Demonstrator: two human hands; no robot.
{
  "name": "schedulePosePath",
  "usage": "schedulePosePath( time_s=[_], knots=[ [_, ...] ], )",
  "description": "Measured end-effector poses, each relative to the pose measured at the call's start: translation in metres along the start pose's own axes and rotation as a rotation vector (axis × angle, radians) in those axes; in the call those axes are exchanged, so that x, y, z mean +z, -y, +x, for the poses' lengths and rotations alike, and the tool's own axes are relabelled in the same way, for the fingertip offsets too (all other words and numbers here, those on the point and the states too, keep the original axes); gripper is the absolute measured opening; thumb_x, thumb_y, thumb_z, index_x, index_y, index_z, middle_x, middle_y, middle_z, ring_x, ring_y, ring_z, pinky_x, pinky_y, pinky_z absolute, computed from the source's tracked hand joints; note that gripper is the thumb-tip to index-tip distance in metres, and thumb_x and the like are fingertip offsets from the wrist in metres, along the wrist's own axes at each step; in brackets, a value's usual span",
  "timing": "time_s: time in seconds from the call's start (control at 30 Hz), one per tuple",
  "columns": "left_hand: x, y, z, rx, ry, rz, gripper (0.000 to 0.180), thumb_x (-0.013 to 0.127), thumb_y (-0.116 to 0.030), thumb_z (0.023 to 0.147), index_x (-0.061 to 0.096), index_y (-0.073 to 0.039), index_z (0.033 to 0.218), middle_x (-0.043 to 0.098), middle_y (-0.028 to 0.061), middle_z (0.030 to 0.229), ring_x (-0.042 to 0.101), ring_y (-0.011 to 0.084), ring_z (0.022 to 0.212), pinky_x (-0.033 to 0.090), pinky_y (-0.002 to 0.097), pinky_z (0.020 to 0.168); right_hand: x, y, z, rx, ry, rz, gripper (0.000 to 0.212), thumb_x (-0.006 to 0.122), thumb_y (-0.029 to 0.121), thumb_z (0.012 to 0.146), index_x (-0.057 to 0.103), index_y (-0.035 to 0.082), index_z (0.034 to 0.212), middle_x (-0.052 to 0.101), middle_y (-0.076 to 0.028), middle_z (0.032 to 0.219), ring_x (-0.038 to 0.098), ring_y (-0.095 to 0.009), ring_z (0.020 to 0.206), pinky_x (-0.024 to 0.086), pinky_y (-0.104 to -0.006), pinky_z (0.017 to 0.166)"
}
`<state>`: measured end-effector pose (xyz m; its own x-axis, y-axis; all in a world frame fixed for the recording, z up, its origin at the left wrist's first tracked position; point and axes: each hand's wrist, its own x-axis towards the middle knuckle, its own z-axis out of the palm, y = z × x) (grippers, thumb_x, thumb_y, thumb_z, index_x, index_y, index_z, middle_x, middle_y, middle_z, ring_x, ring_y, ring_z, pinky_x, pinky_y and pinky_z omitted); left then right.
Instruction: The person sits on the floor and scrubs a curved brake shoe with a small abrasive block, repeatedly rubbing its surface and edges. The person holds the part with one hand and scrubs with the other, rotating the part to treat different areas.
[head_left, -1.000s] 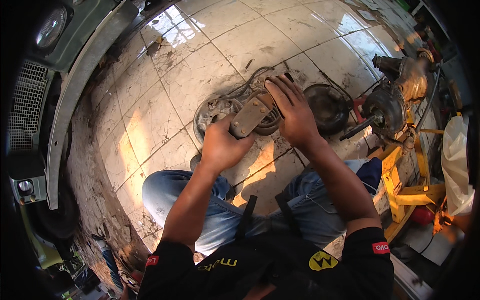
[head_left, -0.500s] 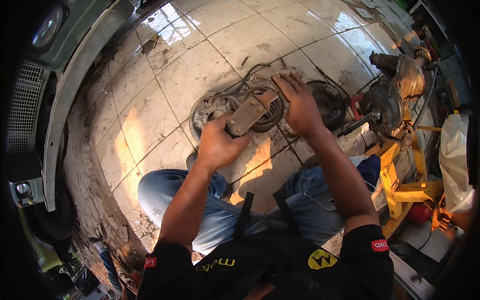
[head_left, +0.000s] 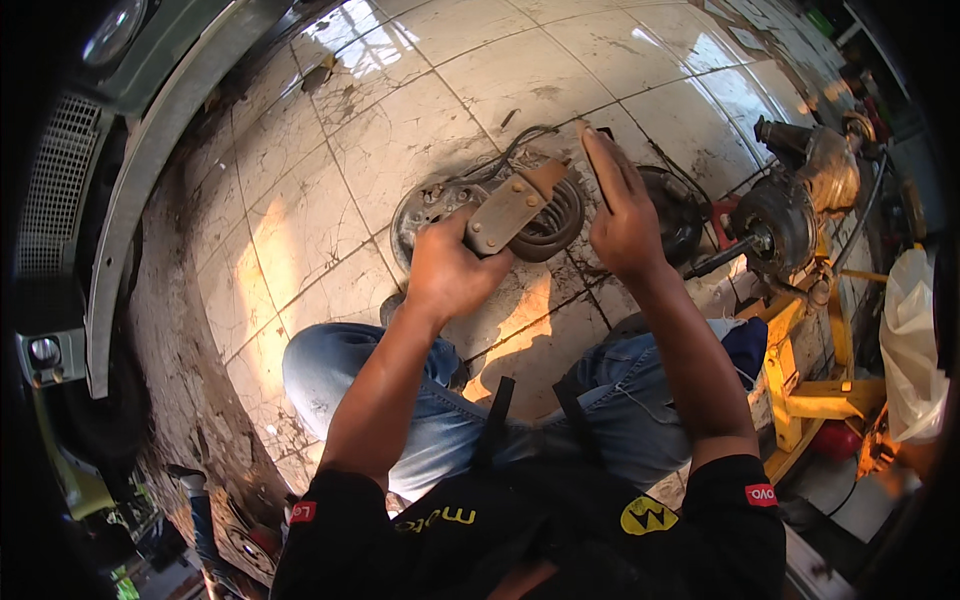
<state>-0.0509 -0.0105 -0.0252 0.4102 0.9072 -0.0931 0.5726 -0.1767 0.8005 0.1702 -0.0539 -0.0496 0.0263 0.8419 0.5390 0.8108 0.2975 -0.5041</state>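
My left hand (head_left: 455,268) is closed around a flat brown riveted piece (head_left: 507,213), which looks like a wide handle with a narrower tongue at its far end. I cannot tell its exact kind. My right hand (head_left: 622,205) is held up beside that far end with its fingers stretched out, holding nothing. Under the riveted piece lies a dark coil spring (head_left: 560,228), partly hidden by it. A round greyish metal plate with holes (head_left: 412,215) lies on the floor by my left hand. A dark round drum-like part (head_left: 680,215) sits beyond my right wrist.
A greasy axle assembly with a hub (head_left: 775,225) rests on a yellow metal stand (head_left: 790,385) to the right. White plastic (head_left: 910,340) hangs beside it. A vehicle front with a metal bumper (head_left: 150,160) runs along the left. Cracked tiles (head_left: 330,190) cover the floor.
My right hand has turned from lying over the coil spring to standing edge-on with straight fingers, slightly farther right. My left hand still grips the riveted piece. The whole view has shifted a little.
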Motion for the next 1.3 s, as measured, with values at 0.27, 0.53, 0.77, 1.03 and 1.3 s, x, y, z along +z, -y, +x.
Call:
schedulePosePath(
  time_s=[0.27,0.53,0.77,1.03,1.3],
  knots=[
    [0.000,0.018,-0.003,0.092,-0.081,0.031,0.046,0.072,-0.017,0.071,0.063,0.002,0.112,0.070,0.0203,0.089,0.071,0.0277,0.082,0.054,0.0354,0.075,0.002,-0.015,0.006,0.129,0.138,-0.026,0.076,0.047,-0.013,0.073,0.042,0.009,0.146,0.046,-0.016,0.146,0.040,-0.034,0.137,0.030,-0.0453,0.114],
    [0.007,0.011,0.001,0.111,-0.019,0.159,0.050,0.072,-0.020,0.070,0.063,0.002,0.114,0.070,0.0229,0.089,0.070,0.0355,0.085,0.055,0.0390,0.079,0.015,-0.022,-0.002,-0.039,0.193,-0.161,0.073,0.051,-0.008,0.074,0.046,0.011,0.144,0.047,-0.014,0.146,0.044,-0.033,0.135,0.034,-0.0466,0.113],
    [0.007,-0.001,0.007,-0.038,0.028,0.095,0.058,0.073,-0.017,0.070,0.058,0.004,0.123,0.070,0.0240,0.099,0.070,0.0298,0.090,0.054,0.0362,0.082,0.003,-0.015,0.005,-0.088,-0.063,0.036,0.072,0.047,-0.015,0.073,0.048,0.008,0.142,0.052,-0.018,0.140,0.045,-0.036,0.133,0.037,-0.0404,0.111],
    [0.009,0.007,0.006,-0.025,0.009,-0.044,0.049,0.070,-0.018,0.071,0.062,0.002,0.115,0.070,0.0228,0.094,0.070,0.0338,0.088,0.054,0.0389,0.080,-0.003,-0.029,0.002,0.195,0.157,0.108,0.079,0.043,-0.018,0.069,0.048,0.009,0.143,0.049,-0.018,0.143,0.047,-0.036,0.131,0.039,-0.0395,0.111],
    [0.013,0.011,0.003,-0.064,0.072,0.080,0.051,0.069,-0.018,0.071,0.061,0.003,0.117,0.069,0.0248,0.095,0.070,0.0336,0.089,0.053,0.0370,0.081,0.025,-0.014,-0.007,-0.132,0.237,-0.168,0.056,0.061,0.015,0.086,0.050,0.013,0.141,0.051,-0.014,0.142,0.047,-0.029,0.133,0.033,-0.0450,0.114]
  ],
)
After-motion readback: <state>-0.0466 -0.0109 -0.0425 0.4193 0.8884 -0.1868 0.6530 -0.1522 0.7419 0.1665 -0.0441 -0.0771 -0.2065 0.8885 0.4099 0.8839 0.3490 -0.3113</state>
